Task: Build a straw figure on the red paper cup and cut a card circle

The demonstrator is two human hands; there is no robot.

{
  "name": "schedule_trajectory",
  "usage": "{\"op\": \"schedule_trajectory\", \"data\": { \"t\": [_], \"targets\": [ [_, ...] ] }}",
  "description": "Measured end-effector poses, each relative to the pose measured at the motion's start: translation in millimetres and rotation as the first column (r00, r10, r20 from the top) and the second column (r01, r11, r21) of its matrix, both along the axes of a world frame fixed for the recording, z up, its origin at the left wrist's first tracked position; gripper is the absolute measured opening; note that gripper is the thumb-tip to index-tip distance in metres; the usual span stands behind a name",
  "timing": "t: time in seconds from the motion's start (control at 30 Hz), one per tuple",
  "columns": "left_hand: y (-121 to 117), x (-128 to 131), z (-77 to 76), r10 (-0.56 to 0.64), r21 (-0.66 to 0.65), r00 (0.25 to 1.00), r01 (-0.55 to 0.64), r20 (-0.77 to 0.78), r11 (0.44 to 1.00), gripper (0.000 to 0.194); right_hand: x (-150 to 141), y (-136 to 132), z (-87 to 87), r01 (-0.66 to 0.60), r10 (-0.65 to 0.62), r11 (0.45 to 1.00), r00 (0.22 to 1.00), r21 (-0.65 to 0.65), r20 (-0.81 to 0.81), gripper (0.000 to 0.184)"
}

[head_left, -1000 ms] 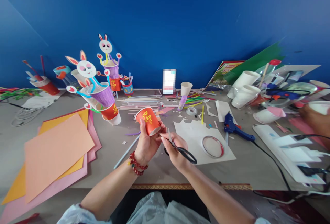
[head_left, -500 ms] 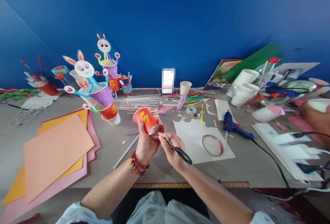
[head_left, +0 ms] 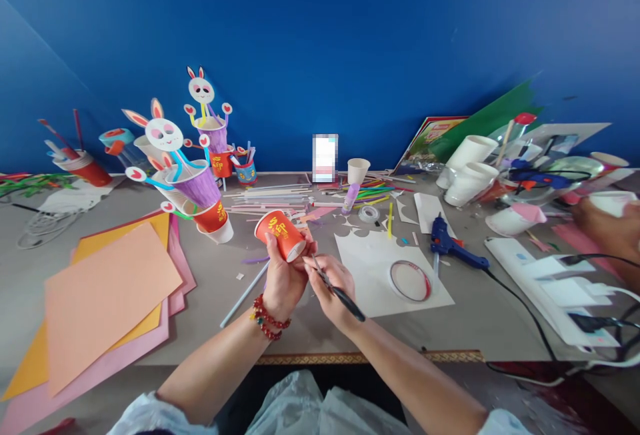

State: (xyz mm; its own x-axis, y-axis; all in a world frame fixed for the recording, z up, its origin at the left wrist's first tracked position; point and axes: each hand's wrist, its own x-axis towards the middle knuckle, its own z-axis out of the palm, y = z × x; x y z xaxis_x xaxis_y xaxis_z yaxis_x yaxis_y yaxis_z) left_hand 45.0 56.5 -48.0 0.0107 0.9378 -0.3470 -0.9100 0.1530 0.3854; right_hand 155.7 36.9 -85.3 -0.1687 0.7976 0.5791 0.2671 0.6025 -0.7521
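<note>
My left hand [head_left: 284,283] holds the red paper cup [head_left: 280,235]; my right hand [head_left: 336,293] grips scissors [head_left: 349,303], best moved slowly and gently.

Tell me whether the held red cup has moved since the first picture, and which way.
Yes, slightly. Against the pale blue straw lying on the table, the red cup has shifted left and tipped further onto its side.
</note>
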Motion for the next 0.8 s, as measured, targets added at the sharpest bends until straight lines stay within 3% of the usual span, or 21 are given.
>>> {"op": "schedule_trajectory", "data": {
  "t": [0.17,0.3,0.47,0.6,0.8],
  "targets": [
    [-2.9,4.2,-7.2,0.033,0.073,0.996,-0.027,-0.081,0.997,0.055,-2.1,-0.1,1.7,-0.025,-0.001,0.963,0.995,-0.267,-0.096,0.015],
    [-3.6,6.2,-8.8,0.026,0.096,0.993,-0.015,-0.118,0.995,0.055,-2.3,1.3,1.0,-0.021,-0.024,0.946,0.99,-0.325,-0.136,0.017],
    [-4.2,0.1,-7.3,-0.055,0.085,0.992,0.065,-0.112,0.994,0.054,0.6,2.6,5.1,0.025,-0.038,0.969,0.998,-0.244,-0.052,0.017],
    [-6.5,-6.2,-3.1,-0.184,0.102,0.979,0.193,-0.087,0.976,0.037,6.1,6.3,8.8,0.015,-0.024,0.979,0.999,-0.203,-0.039,0.013],
    [-3.1,-8.2,-2.5,-0.211,0.082,0.97,0.222,-0.12,0.972,0.028,21.2,19.4,14.4,-0.028,0.008,0.995,0.977,0.094,0.213,0.014]
  ]
}}
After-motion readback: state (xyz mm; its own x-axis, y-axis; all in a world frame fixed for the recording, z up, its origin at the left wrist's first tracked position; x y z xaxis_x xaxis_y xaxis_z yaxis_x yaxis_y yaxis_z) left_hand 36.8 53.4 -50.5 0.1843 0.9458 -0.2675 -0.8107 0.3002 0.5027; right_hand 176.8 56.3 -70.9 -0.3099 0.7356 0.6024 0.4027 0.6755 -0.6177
